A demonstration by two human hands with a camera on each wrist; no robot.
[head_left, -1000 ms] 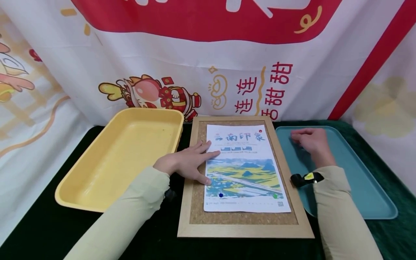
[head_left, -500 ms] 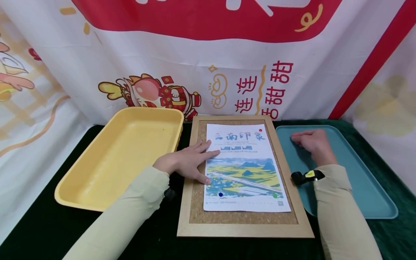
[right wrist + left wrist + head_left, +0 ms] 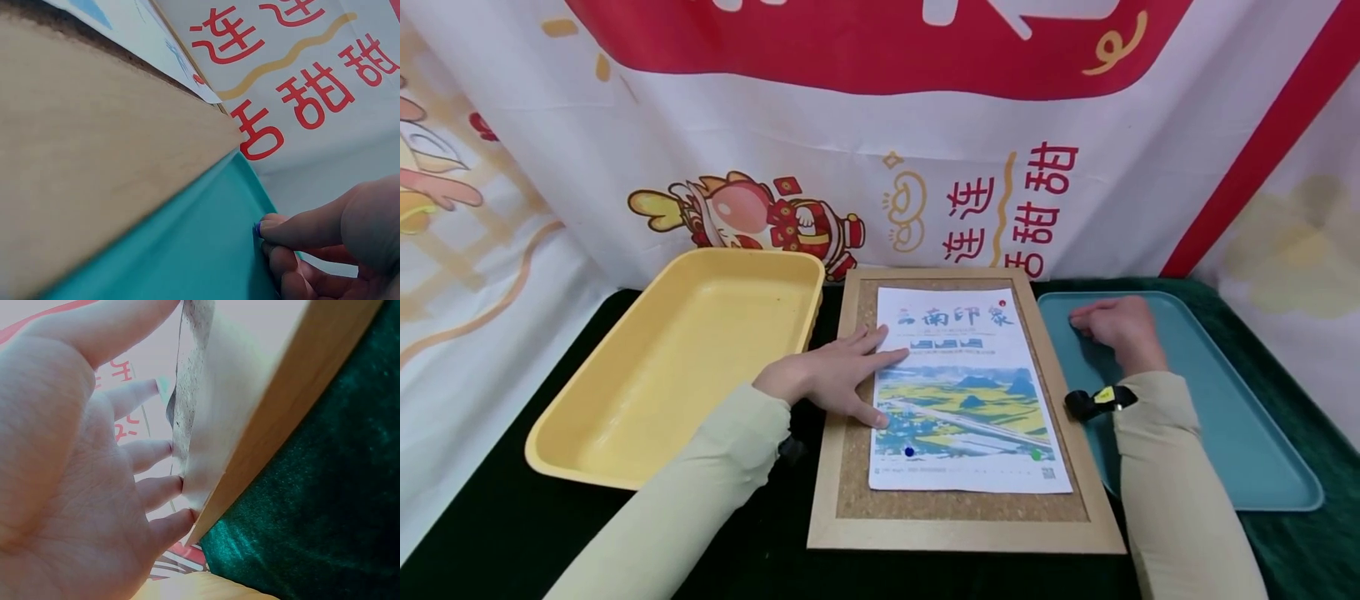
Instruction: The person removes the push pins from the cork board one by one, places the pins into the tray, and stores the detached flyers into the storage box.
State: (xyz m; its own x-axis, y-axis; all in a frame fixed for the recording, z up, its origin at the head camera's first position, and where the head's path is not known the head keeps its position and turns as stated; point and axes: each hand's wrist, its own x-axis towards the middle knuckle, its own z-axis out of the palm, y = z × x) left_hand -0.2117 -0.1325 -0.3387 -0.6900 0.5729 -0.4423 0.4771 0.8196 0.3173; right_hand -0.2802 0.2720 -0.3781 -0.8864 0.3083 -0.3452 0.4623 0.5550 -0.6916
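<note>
My left hand (image 3: 838,372) lies with spread fingers across the left edge of a printed paper sheet (image 3: 970,346) and the cork board (image 3: 853,475) under it. In the left wrist view its fingers (image 3: 153,456) are straight and reach over the wooden frame. A red pushpin (image 3: 1002,303), a dark blue pushpin (image 3: 909,452) and a green pushpin (image 3: 1036,455) stand in the sheet. Over the far left part of the teal tray (image 3: 1232,417), my right hand (image 3: 1123,329) pinches a small purple pushpin (image 3: 257,229) between thumb and fingers; most of the pin is hidden.
A deep yellow tray (image 3: 580,454) stands left of the board. Dark green cloth (image 3: 752,533) covers the table. A white printed curtain (image 3: 812,125) hangs close behind the board and trays.
My right wrist and forearm have shifted slightly left, while the right fingers stay near the same spot over the teal tray. My left hand has not moved.
</note>
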